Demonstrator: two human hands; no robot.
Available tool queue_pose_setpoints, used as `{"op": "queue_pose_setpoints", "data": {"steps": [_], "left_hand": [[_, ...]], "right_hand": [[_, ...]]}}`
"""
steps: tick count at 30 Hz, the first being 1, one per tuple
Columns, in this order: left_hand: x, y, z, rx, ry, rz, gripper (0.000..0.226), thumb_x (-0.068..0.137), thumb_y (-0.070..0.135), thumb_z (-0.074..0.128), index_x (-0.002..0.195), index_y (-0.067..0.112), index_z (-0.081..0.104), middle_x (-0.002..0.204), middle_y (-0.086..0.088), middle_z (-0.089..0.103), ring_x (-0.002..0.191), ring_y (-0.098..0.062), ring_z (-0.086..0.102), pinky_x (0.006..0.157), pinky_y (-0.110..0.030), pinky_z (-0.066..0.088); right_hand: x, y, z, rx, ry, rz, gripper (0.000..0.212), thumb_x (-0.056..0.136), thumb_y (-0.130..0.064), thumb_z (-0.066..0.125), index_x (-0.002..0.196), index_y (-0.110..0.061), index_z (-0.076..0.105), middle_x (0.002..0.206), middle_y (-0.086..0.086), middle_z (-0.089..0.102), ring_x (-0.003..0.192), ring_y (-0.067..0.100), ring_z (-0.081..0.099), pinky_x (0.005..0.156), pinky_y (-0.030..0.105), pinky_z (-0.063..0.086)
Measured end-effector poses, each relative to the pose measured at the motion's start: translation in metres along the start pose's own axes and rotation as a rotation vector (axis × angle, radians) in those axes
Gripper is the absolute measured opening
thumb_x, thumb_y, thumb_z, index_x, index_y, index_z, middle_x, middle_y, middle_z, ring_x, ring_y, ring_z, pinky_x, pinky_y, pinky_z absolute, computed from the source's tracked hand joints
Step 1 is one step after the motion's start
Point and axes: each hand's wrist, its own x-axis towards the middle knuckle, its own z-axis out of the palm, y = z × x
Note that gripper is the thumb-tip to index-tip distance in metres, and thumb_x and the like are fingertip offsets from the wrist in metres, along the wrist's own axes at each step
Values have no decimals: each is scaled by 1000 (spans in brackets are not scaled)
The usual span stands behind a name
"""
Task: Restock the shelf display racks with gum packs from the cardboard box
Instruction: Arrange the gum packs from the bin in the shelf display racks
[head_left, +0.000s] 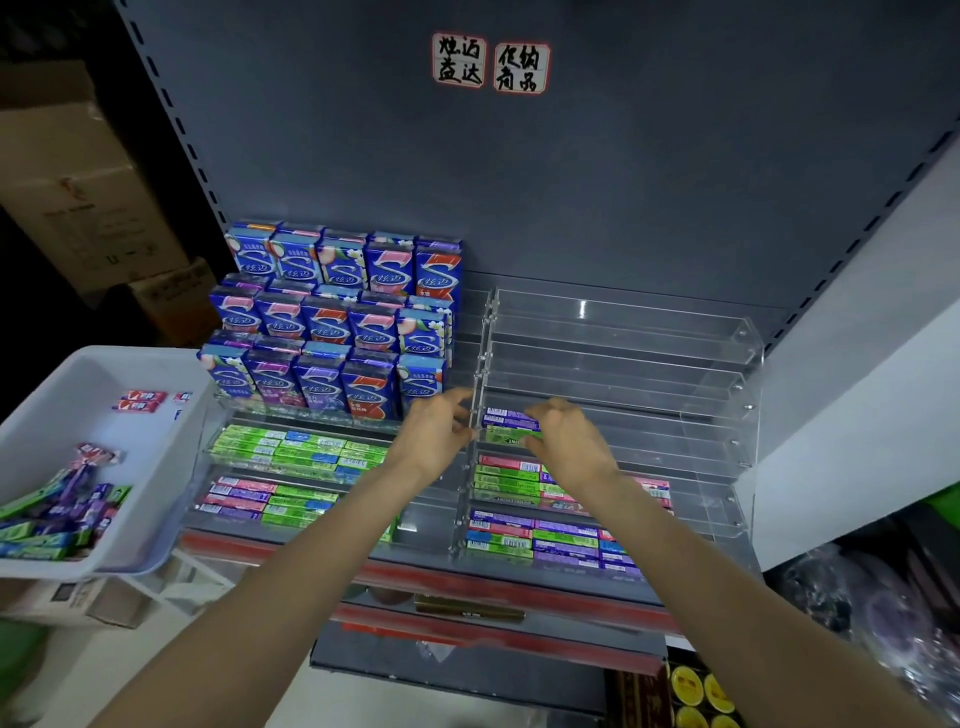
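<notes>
Shelf unit, dark grey back panel (597, 182), two handwritten labels (491, 63) stuck high on it. Left clear rack (218, 457): three upper tiers of upright blue gum boxes (332, 322), two lower tiers of flat gum packs (291, 449) in green, blue, pink and purple. Right clear rack (727, 395): upper tiers bare, the middle tier holding a purple pack (506, 417) at its left end with a green pack (506, 435) just in front of it; two lower tiers part-filled with more flat packs (524, 540), mostly toward their left ends. Left hand (434, 441): at the upright edge where the two racks meet, fingers curled about the clear divider; whether it truly grips it or only touches, cannot be told. Right hand (569, 439): over the middle tier of the right rack, fingers bent down onto the purple and green packs, pinching them at their right end. White plastic tub (156, 499) at left beside the shelf, loose gum packs (57, 514) heaped in its near corner and a few red ones (139, 401) lying apart toward the back. Cardboard boxes (78, 182) stacked in the dark behind the tub. Red price strip (519, 582) along the shelf front edge.
</notes>
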Motion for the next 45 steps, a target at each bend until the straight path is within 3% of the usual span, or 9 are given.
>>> {"op": "queue_pose_setpoints", "data": {"steps": [9, 14, 19, 22, 26, 34, 39, 41, 45], "left_hand": [[-4, 4, 0, 4, 51, 1, 49, 86, 3, 64, 132, 11, 51, 111, -9, 66, 89, -14, 62, 84, -26, 53], [-15, 10, -8, 159, 124, 75, 40, 88, 12, 63, 126, 13, 54, 112, -5, 66, 99, -21, 63, 86, -40, 53], [-38, 2, -31, 214, 250, 101, 29, 91, 18, 59, 120, 15, 58, 113, -3, 65, 97, -19, 64, 80, -40, 54], [-59, -21, -56, 200, 309, 87, 24, 92, 20, 57, 116, 15, 59, 105, -1, 66, 90, -17, 64, 77, -38, 54], [-88, -79, -103, 174, 392, 61, 18, 91, 18, 58, 108, 15, 63, 97, -3, 67, 85, -21, 64, 72, -41, 53], [-131, -249, -222, 170, 427, -173, 20, 90, 13, 57, 108, 8, 65, 101, -13, 68, 89, -32, 63, 73, -37, 49], [-138, -358, -272, 134, 323, -346, 19, 89, 6, 56, 105, 3, 65, 99, -16, 68, 87, -33, 63, 77, -33, 47], [-133, -400, -282, 138, 257, -387, 16, 88, 4, 56, 102, -1, 63, 98, -24, 65, 89, -38, 63, 79, -40, 49], [-112, -464, -290, 191, 111, -472, 32, 89, 12, 57, 120, 3, 58, 119, -22, 58, 111, -36, 56, 92, -43, 45]], "right_hand": [[3, -1, -7, -27, -34, -41, 38, 92, -20, 59, 127, -8, 54, 125, 12, 53, 103, 26, 60, 88, 34, 53], [-5, -5, -18, -155, -2, -78, 39, 93, -29, 56, 128, -12, 53, 123, 8, 54, 117, 25, 49, 86, 37, 50], [-13, -32, -23, 27, 64, -177, 38, 94, -28, 53, 130, -16, 52, 126, 5, 54, 117, 21, 50, 87, 35, 49], [-14, -72, -18, 187, 83, -221, 33, 93, -27, 55, 124, -15, 58, 118, 7, 57, 109, 22, 54, 87, 37, 49], [-8, -151, 10, 249, 54, -300, 31, 94, -28, 53, 122, -18, 59, 111, 4, 57, 100, 19, 56, 85, 39, 48], [35, -343, 114, 316, -72, -334, 24, 91, -19, 54, 112, -14, 65, 106, 11, 63, 97, 26, 61, 85, 38, 47], [71, -432, 178, 351, -258, -301, 27, 92, -13, 53, 116, -7, 63, 112, 15, 63, 102, 28, 61, 92, 34, 44], [90, -455, 203, 348, -338, -289, 31, 92, -13, 53, 122, -7, 59, 119, 15, 61, 109, 27, 59, 95, 31, 41], [131, -482, 246, 301, -449, -231, 44, 94, -15, 52, 137, -9, 45, 135, 15, 49, 123, 27, 48, 97, 26, 35]]}}
